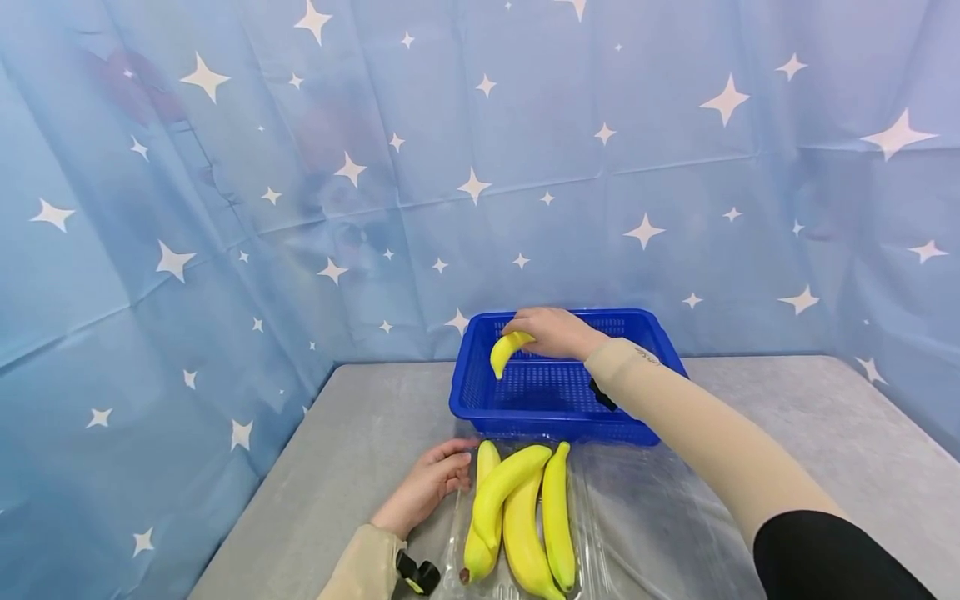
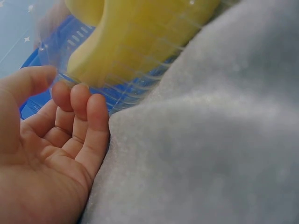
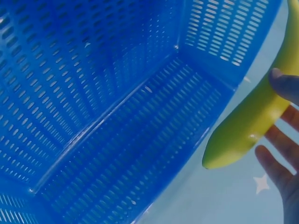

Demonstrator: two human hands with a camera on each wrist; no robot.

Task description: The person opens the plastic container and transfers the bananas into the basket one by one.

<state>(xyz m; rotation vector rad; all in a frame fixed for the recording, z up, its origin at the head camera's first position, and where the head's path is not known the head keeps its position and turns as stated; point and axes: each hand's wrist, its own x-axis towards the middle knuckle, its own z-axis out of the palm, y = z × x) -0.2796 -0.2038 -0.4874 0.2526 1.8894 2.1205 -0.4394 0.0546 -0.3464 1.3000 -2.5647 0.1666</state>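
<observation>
My right hand holds a yellow banana over the blue plastic basket. In the right wrist view the thumb lies on one side of this banana and the fingers on the other, while its tip points down past the basket's rim. Several more bananas lie in a clear plastic tray in front of the basket, one across the others. My left hand is at the tray's left edge, fingers loosely bent. In the left wrist view its fingertips are right by the tray's far corner.
The basket has slotted walls and stands at the back of a grey cloth-covered table. Behind it hangs a blue curtain with white stars. My right forearm reaches across the basket's right side.
</observation>
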